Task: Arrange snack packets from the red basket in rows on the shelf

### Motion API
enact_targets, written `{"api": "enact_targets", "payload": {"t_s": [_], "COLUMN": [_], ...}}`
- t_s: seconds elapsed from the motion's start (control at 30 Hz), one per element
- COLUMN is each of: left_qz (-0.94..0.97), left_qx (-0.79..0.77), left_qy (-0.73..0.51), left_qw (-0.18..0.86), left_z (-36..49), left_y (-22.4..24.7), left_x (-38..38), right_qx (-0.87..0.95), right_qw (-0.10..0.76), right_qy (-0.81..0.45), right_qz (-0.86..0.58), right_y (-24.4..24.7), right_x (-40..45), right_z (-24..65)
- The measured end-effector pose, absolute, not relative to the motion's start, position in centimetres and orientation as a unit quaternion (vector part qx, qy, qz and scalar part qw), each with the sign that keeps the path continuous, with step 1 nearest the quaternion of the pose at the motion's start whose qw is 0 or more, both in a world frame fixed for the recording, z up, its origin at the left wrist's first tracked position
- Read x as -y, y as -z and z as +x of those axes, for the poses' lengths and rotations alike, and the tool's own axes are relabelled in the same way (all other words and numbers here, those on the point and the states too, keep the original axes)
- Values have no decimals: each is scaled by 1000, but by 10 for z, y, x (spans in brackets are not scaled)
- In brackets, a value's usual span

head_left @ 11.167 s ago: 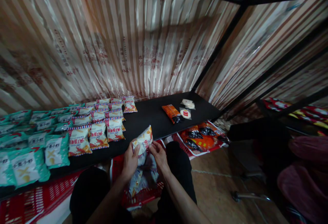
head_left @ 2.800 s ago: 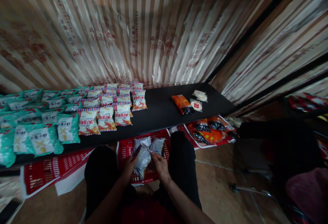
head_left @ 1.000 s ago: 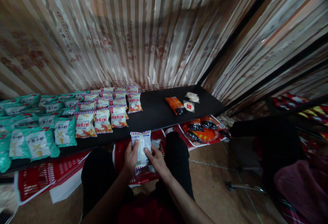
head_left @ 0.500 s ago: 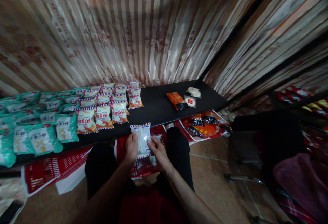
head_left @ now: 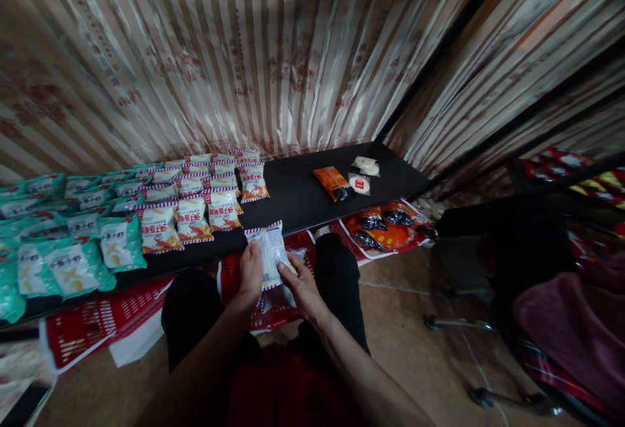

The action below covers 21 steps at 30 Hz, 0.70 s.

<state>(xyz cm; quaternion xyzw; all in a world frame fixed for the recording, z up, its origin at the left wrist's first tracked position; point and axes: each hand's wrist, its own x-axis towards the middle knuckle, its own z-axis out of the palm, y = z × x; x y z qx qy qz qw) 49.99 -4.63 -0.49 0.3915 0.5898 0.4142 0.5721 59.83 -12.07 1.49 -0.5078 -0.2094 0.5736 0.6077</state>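
Between my two hands is a snack bag (head_left: 268,252) with striped red-and-blue ends, its printed back and seam facing me. My left hand (head_left: 250,269) grips its left edge, thumb on top. My right hand (head_left: 301,284) holds the lower right edge, also with the thumb over the front. The bag is above a red basket (head_left: 299,239) between my knees, just in front of the black table (head_left: 288,199). Matching white-and-orange snack bags (head_left: 223,209) stand in rows on the table, left of centre.
Teal snack bags (head_left: 78,264) fill the table's left end. An orange packet (head_left: 332,183) and small clear packets (head_left: 360,183) lie to the right. Below are a red basket of orange packets (head_left: 378,235) and another red basket (head_left: 97,316). A wheeled chair (head_left: 463,323) stands right; a striped curtain (head_left: 273,56) hangs behind.
The held bag has tilted slightly between my hands, its top swinging left. Both hands keep their hold. The whole view has shifted a little.
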Motion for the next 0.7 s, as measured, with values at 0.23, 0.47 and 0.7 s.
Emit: {"api": "enact_targets", "payload": {"t_s": [0.23,0.47,0.7], "left_qz": [439,469,490], "left_qx": [-600,-653,-615], "left_qy": [-390,-400,-416], "left_qw": [543,440,457], "left_z": [500,501,501], "left_y": [-1,-8,-10], "left_x": [48,49,51], "right_qx": [221,361,544], "right_qw": [603,544,457], "right_qy": [-494,-373,-163], "right_qz": [-587,-659,-685], "right_y": [-20,-28,-25], "right_x": [123,127,129], "right_z": [600,604,606]}}
